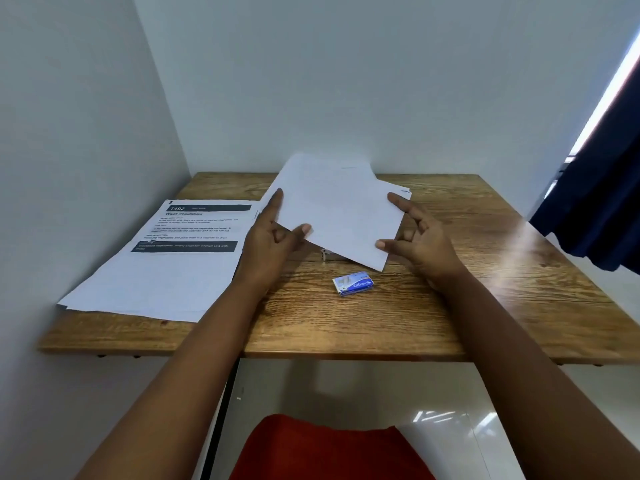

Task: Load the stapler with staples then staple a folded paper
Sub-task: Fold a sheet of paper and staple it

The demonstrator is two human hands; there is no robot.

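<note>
Both hands are holding a blank white sheet of paper (332,209) above the middle of the wooden table (450,299). The left hand (273,233) is pinching the sheet's left edge, thumb on top and index finger lying along the side; the right hand (419,240) is gripping the right edge in the same way, thumb pressing near the lower corner. The sheet is tilting, its near corner pointing toward the person. Just beneath that near edge a small metal part is peeking out — probably the stapler (325,254), though most of it is hidden by the paper. A blue-and-white box of staples (353,284) is lying closed on the table, near the paper's lower corner. A stack of printed pages (166,265) is resting at the table's left side.
</note>
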